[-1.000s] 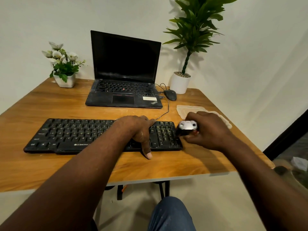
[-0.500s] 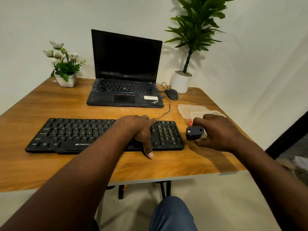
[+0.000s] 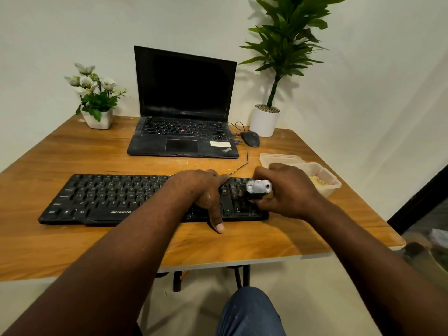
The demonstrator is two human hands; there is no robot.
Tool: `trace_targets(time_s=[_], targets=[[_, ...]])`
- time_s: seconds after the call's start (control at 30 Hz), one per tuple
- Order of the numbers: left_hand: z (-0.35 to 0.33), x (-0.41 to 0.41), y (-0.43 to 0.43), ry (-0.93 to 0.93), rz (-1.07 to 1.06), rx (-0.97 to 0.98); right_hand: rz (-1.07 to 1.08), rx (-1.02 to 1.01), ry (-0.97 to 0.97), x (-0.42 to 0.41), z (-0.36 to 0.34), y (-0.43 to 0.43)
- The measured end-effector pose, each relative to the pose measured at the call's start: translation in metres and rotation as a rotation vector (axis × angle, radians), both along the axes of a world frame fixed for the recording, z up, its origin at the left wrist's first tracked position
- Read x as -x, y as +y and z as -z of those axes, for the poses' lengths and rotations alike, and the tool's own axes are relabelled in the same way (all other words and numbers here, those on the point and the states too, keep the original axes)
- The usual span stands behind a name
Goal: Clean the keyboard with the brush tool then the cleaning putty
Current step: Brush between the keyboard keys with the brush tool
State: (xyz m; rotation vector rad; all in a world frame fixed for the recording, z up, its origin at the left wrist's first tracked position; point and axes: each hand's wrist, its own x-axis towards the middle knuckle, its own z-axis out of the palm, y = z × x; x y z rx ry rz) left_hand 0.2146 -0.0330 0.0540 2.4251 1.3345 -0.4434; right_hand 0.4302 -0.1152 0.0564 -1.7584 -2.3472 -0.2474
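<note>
Wooden desk [image 3: 97, 154] against a pale wall, seen from the head camera. Right hand [image 3: 288, 190] has its fingers curled round the brush [image 3: 259, 186], whose grey-white top faces up; the bristles are hidden, so contact with the keys cannot be told. Brush sits over the right end of the keyboard [image 3: 109, 195], on the number-pad block. Left hand [image 3: 203, 187] rests palm-down just left of it, fingers loose over the keys, thumb stretched past the front edge onto the desk, gripping nothing; it looks like a steadying hold.

Key relation: the keyboard's long axis runs left-right, parallel to the desk's front edge, and nearly all unbrushed-looking keys lie left of the brush, with the left hand between. Likely mid brush step; sweeping left would need that hand shifted.

Putty tub [image 3: 324, 180] stands open near the desk's right edge, just behind the right hand, lid [image 3: 278, 158] beside it. Right hand is the nearer one. Laptop [image 3: 181, 132] and mouse [image 3: 251, 138] sit toward the back edge.
</note>
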Motion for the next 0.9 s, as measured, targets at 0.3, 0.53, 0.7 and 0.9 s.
trace_targets(time_s=[0.3,0.53,0.7,0.9], targets=[[0.000,-0.001,-0.001,0.010,0.004,-0.006,0.086,-0.064,0.031,-0.012,-0.010,-0.003],[-0.005,0.000,-0.005,0.001,-0.007,0.017,-0.023,-0.017,-0.036,0.029,-0.002,0.014],[-0.001,0.001,-0.001,0.002,0.000,0.008,0.061,-0.021,-0.063,-0.022,-0.002,0.000],[0.000,0.000,0.000,-0.006,-0.003,0.009,-0.012,-0.021,0.095,-0.016,-0.004,0.007]])
